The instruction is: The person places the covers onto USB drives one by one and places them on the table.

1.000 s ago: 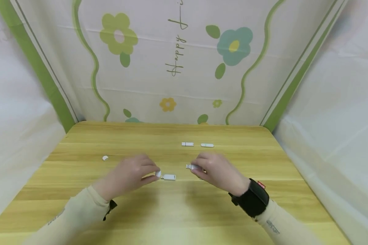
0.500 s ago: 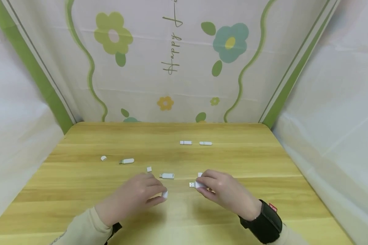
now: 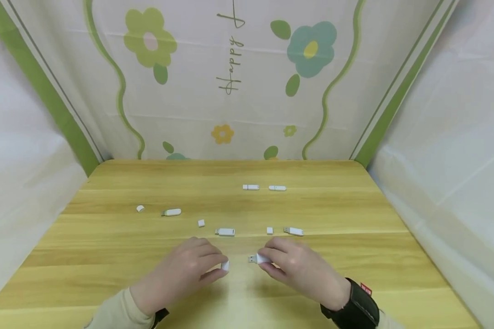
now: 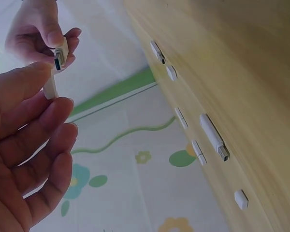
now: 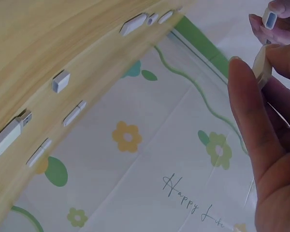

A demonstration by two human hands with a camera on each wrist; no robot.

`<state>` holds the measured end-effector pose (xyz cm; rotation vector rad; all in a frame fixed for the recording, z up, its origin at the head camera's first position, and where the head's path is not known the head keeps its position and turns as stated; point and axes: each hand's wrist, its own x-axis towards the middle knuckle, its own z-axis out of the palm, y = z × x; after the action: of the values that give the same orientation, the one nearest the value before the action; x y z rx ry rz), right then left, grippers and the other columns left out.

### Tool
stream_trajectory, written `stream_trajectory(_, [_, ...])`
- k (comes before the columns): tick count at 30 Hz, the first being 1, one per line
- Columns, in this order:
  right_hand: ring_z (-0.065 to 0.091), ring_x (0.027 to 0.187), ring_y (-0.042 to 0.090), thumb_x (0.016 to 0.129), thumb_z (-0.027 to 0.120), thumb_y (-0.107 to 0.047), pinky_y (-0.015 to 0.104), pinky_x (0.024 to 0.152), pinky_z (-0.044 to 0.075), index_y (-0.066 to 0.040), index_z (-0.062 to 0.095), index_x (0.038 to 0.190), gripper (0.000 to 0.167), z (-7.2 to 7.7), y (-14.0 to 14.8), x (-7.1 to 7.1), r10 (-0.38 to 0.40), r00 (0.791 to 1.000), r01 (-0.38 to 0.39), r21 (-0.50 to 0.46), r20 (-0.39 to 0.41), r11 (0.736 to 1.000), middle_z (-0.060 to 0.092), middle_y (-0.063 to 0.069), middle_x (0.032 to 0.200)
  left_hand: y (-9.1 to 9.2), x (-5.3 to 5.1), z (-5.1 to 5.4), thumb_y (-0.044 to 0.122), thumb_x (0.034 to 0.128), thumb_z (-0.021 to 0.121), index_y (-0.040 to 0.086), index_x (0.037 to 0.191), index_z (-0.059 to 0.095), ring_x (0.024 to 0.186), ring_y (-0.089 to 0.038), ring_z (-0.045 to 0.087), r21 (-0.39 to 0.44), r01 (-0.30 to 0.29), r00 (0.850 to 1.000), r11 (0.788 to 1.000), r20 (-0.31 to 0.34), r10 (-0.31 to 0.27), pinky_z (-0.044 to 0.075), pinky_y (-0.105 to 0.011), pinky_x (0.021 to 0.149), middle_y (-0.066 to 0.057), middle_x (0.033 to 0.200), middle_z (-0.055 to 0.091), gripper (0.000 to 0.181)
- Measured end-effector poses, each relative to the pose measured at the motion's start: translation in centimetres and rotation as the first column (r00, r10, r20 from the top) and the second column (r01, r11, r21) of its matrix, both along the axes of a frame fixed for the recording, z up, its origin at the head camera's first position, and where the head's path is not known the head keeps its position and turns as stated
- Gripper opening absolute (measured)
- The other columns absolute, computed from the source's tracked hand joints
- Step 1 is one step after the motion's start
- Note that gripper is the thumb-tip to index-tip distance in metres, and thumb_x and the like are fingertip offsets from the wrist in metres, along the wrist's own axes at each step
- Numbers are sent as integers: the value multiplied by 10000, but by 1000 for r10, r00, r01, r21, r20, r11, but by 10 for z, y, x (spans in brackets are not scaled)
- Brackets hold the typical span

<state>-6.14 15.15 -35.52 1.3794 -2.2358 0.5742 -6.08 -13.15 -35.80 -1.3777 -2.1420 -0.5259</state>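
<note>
My left hand (image 3: 185,269) pinches a small white cap (image 3: 225,265) between thumb and fingertips, above the near part of the table. Facing it from the right, my right hand (image 3: 302,269) grips a white USB flash drive (image 3: 262,259) whose bare metal plug points left at the cap. A short gap separates plug and cap in the head view. The cap's hollow opening (image 5: 269,20) shows in the right wrist view. Just beyond the hands lie an uncapped flash drive (image 3: 226,232) and a loose cap (image 3: 201,223). My fingers cover much of the held drive's body.
Another uncapped drive (image 3: 294,231) lies at right beside its cap (image 3: 269,230). Farther left are an uncapped drive (image 3: 172,212) and a rounded cap (image 3: 140,208). Two capped drives (image 3: 250,187) (image 3: 277,188) lie toward the back. A flowered cloth (image 3: 189,91) hangs behind the table.
Both hands have come nearer to the body with the cap and the flash drive, and the space between these has narrowed. Drives and caps that the hands covered now show.
</note>
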Motion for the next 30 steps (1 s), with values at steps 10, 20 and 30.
stream_trajectory(10, [588, 798, 52, 973, 657, -197, 105, 733, 487, -79, 701, 974, 126, 0, -8, 4, 18, 1000, -18, -13, -3, 1000, 624, -24, 952, 2, 5, 4, 246, 947, 695, 114, 916, 730, 798, -122, 629, 2, -29, 999, 1000, -37, 29, 529, -284, 732, 53, 876, 689, 140])
stream_trajectory(20, [596, 805, 65, 984, 640, -180, 117, 746, 498, -57, 701, 1014, 141, 3, -17, 3, 59, 997, -62, -64, -42, 996, 619, -5, 970, 6, 5, 10, 234, 969, 664, 90, 927, 739, 779, -120, 633, 29, -50, 997, 998, -50, 52, 529, -272, 732, 37, 872, 697, 168])
stream_trajectory(30, [605, 833, 85, 1001, 610, -182, 135, 763, 508, -52, 701, 1019, 159, 4, -22, 3, 52, 997, -56, -68, -65, 996, 622, 2, 969, 7, 5, 12, 240, 981, 646, 87, 932, 744, 800, -133, 645, 50, -60, 997, 997, -41, 63, 531, -269, 731, 34, 879, 702, 188])
